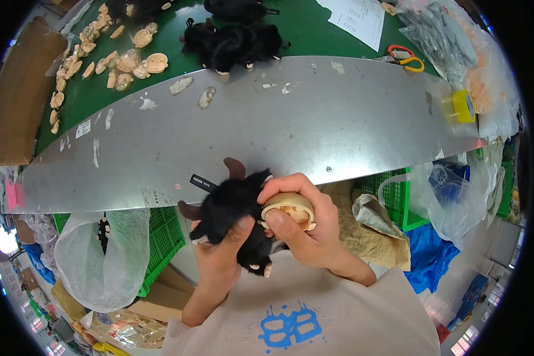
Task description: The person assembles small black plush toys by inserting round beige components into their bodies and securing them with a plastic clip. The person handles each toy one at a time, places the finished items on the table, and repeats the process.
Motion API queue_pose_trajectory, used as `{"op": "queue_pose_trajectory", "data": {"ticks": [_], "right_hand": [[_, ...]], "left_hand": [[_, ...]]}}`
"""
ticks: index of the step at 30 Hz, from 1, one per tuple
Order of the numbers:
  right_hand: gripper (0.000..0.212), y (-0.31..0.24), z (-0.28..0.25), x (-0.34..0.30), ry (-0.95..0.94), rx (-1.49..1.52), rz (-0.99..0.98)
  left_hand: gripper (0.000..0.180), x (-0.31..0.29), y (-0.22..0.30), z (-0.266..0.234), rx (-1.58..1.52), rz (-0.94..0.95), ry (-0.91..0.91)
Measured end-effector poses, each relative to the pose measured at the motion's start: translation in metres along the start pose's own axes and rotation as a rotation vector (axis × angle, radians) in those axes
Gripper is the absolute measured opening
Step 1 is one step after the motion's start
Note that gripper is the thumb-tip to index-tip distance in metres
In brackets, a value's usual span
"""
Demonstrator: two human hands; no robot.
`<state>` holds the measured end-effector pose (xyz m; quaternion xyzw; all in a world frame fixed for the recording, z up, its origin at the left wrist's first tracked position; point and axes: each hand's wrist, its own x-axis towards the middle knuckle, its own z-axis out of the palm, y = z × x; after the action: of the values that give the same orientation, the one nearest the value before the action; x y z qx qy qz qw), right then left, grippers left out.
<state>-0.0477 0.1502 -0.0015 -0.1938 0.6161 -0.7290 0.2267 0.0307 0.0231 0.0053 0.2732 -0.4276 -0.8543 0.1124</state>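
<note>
A black plush toy (pixel 224 204) with brown horn-like parts, pale paw tips and a black fabric tag is in my left hand (pixel 216 261), just off the near edge of the metal table. The thumb presses into the fur. My right hand (pixel 314 228) grips a hollow cream plastic shell (pixel 296 207), thumb at its opening and fingers round its outside. The shell is up against the right side of the toy. Its inner moulded parts show only partly, and my hands hide some of the toy's underside.
More black plush toys (pixel 234 44) and loose cream shells (pixel 156 63) lie on the green surface beyond the metal strip (pixel 267 118). Scissors (pixel 406 58), yellow tape (pixel 463 107), paper (pixel 356 22) and plastic bags sit at right. Green crates (pixel 163 243) stand below the edge.
</note>
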Motion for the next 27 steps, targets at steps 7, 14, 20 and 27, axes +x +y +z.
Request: {"op": "queue_pose_trajectory", "data": {"ticks": [7, 14, 20, 27], "right_hand": [[0.029, 0.014, 0.007, 0.004, 0.103, -0.351, -0.299], [0.044, 0.031, 0.013, 0.02, 0.228, -0.505, -0.53], [0.055, 0.027, -0.007, 0.028, -0.062, -0.624, -0.643], [0.035, 0.023, -0.01, 0.03, 0.123, -0.413, -0.556]], "left_hand": [[0.023, 0.005, -0.004, -0.002, 0.363, 0.324, -0.018], [0.017, 0.005, -0.009, 0.0, 0.4, 0.351, 0.022], [0.015, 0.008, -0.006, 0.0, 0.061, 0.165, 0.095], [0.018, 0.006, -0.006, -0.019, 0.274, 0.085, -0.122]]}}
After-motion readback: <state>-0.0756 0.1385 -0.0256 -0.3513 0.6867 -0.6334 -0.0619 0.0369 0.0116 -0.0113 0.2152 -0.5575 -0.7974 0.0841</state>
